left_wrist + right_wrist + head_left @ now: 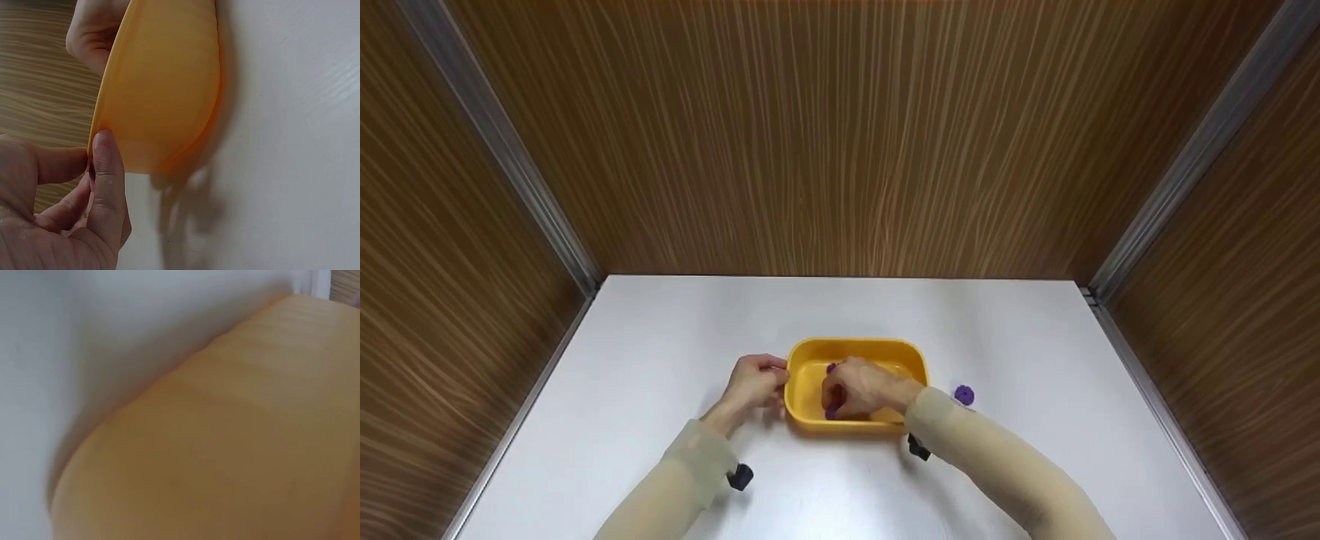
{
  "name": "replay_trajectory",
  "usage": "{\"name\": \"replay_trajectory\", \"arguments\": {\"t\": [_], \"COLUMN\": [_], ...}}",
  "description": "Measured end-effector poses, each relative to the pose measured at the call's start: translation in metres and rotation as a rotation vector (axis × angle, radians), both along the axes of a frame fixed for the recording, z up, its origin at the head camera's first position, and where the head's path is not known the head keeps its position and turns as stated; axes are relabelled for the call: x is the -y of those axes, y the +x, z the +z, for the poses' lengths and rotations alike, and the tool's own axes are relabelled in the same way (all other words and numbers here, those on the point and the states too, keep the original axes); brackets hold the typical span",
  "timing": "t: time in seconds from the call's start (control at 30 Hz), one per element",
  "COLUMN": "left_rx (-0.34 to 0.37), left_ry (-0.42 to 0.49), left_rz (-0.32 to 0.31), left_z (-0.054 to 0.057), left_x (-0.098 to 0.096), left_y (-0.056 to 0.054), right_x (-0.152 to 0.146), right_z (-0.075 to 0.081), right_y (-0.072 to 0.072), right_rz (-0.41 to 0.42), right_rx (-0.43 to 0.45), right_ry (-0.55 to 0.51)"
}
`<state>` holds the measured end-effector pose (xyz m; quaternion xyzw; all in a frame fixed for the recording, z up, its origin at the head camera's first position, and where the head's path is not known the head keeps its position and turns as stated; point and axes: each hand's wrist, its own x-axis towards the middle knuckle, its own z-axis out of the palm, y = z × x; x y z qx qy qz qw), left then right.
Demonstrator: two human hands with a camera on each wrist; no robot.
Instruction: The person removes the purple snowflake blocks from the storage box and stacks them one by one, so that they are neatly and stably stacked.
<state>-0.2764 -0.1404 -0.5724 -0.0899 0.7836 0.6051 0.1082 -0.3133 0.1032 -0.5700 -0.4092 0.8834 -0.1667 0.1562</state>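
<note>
A yellow plastic tub [810,346] stands on the white table. My left hand [755,382] pinches its left rim; in the left wrist view the thumb and a finger [107,185] sit on either side of the edge. Inside the tub, my right hand [861,386] reaches down with curled fingers and holds a small purple piece [831,413] at the fingertips. Just behind that hand another purple piece [832,367] shows, partly hidden. The right wrist view has only the tub's outer wall [214,455], with that hand out of sight.
A round purple piece [964,394] with a notched edge lies on the white table [675,322], right of the tub and close to the right sleeve. Wood-grain panels [840,150] with metal corner strips enclose the table at the back and sides.
</note>
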Motion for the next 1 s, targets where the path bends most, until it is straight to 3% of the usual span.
{"name": "replay_trajectory", "arguments": {"t": [0.23,0.6,1.0], "left_rx": [0.011,-0.002,0.001], "left_ry": [0.008,-0.003,-0.003], "left_rz": [0.004,0.009,0.010], "left_z": [0.001,0.001,0.002], "left_x": [0.000,0.001,0.001], "left_y": [0.000,0.000,-0.001], "right_x": [-0.009,-0.035,-0.076], "right_z": [0.004,0.028,0.047], "right_y": [-0.001,-0.001,0.000], "right_rz": [-0.047,-0.189,-0.288], "right_rx": [0.080,0.208,0.240], "right_ry": [-0.148,-0.331,-0.403]}}
